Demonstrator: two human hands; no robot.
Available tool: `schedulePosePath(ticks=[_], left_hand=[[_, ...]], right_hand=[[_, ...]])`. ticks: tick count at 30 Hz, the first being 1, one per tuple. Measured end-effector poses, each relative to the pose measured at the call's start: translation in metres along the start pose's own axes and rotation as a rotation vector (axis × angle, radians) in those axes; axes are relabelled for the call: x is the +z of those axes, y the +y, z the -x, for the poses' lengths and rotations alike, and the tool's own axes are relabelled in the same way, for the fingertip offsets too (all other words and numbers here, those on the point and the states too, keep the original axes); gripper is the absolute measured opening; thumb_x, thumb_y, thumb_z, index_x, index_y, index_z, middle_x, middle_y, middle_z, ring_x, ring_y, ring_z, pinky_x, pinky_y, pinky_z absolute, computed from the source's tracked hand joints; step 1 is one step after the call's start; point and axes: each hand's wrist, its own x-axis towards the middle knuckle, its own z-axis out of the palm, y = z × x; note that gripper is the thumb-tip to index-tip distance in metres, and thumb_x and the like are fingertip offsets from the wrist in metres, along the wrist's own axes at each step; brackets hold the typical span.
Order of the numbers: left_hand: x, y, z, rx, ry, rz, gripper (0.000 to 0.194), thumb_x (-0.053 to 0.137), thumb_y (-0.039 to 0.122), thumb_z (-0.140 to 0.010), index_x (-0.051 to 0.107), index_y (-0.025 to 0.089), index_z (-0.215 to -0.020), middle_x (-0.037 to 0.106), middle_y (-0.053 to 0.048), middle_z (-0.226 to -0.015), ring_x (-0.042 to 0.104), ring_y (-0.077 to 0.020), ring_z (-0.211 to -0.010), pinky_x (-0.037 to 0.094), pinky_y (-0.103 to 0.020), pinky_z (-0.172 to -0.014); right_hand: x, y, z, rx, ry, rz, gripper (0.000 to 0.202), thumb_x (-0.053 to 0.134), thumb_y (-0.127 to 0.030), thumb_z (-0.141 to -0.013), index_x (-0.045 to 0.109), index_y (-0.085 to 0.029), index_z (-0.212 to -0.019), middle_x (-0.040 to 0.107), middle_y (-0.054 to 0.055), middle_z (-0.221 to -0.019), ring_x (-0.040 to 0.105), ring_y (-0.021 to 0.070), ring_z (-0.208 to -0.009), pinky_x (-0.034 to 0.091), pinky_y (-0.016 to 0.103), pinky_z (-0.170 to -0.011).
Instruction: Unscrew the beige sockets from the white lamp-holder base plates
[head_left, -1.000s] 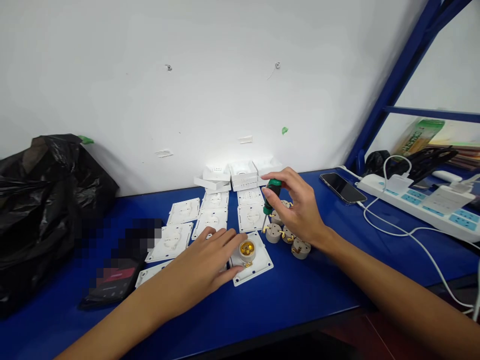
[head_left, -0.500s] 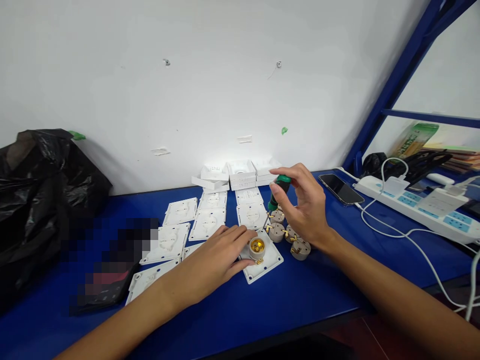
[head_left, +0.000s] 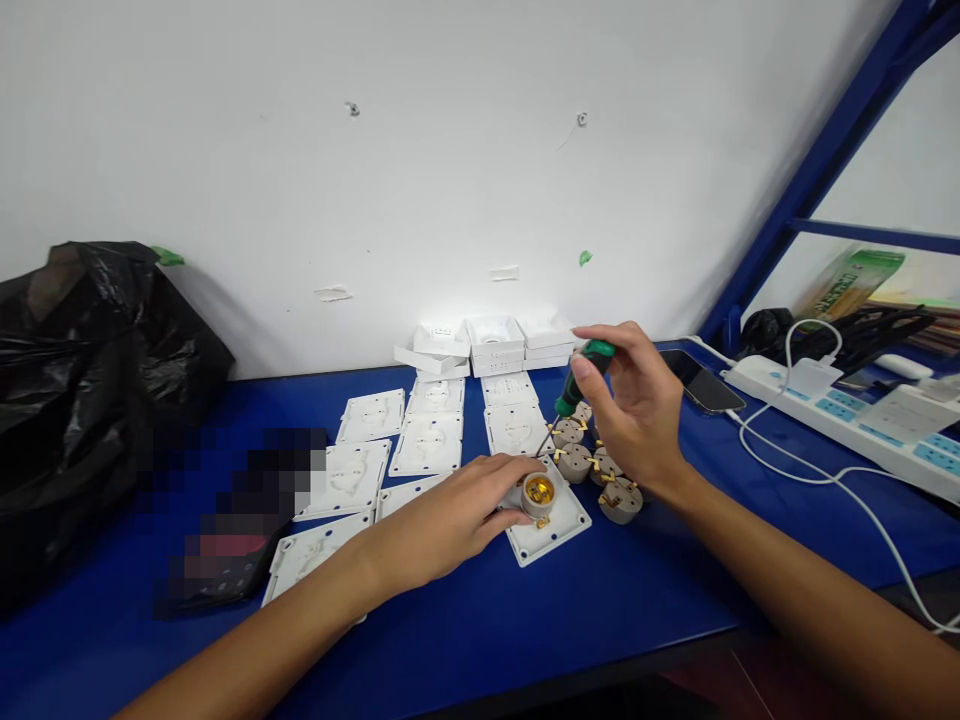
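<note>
A round socket with a gold-coloured inside sits on a square white plate. My left hand grips the socket's left side between thumb and fingers. In my right hand is a screwdriver with a green and black handle, held tilted. Its shaft points down and left, with the tip near the plate's back edge behind the socket; whether it touches a screw is too small to tell. Several more round sockets with brass tabs lie just right of the plate, partly behind my right hand.
Several white plates lie in rows at the left and centre. White boxes are stacked by the wall. On the left are a black bag and a partly blurred dark object. A phone, power strip and cables are at the right.
The whole view has shifted, so most things appear farther right. The screwdriver now leans more, its handle farther right of the tip. Both hands keep their holds.
</note>
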Motion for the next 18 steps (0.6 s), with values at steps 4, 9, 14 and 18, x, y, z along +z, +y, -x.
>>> schedulePosePath(ticks=[4, 9, 14, 18], left_hand=[[-0.003, 0.0, 0.002, 0.002, -0.031, -0.003, 0.042, 0.057, 0.018, -0.105, 0.048, 0.03, -0.145, 0.064, -0.006, -0.135, 0.062, -0.0226, -0.124, 0.052, -0.036, -0.102], [-0.008, -0.008, 0.011, 0.029, -0.033, 0.036, 0.047, 0.055, 0.017, -0.106, 0.047, 0.035, -0.148, 0.064, -0.004, -0.138, 0.061, -0.0217, -0.125, 0.051, -0.037, -0.105], [-0.012, -0.01, 0.018, -0.069, -0.049, 0.085, 0.048, 0.059, 0.023, -0.104, 0.048, 0.037, -0.149, 0.063, -0.002, -0.143, 0.061, -0.0217, -0.129, 0.051, -0.036, -0.106], [-0.006, -0.007, 0.019, -0.162, 0.0, 0.143, 0.049, 0.067, 0.041, -0.099, 0.052, 0.037, -0.146, 0.063, -0.001, -0.144, 0.063, -0.0239, -0.127, 0.053, -0.036, -0.103]], right_hand=[[0.002, 0.001, 0.0, 0.02, 0.078, -0.098, 0.026, 0.066, -0.016, -0.094, 0.062, -0.026, -0.118, 0.055, 0.0, -0.091, 0.057, 0.0147, -0.079, 0.052, 0.032, -0.072], [0.001, -0.001, -0.002, 0.009, 0.119, -0.071, 0.018, 0.066, -0.019, -0.094, 0.064, -0.025, -0.111, 0.057, 0.001, -0.092, 0.058, 0.015, -0.079, 0.053, 0.033, -0.071], [0.0, -0.005, -0.001, 0.047, 0.104, -0.063, 0.014, 0.064, -0.022, -0.097, 0.065, -0.024, -0.111, 0.059, 0.002, -0.089, 0.061, 0.0164, -0.079, 0.051, 0.033, -0.065], [0.002, -0.015, 0.002, 0.041, 0.089, -0.06, 0.015, 0.064, -0.021, -0.097, 0.067, -0.024, -0.111, 0.06, 0.003, -0.088, 0.06, 0.0163, -0.076, 0.051, 0.033, -0.061]])
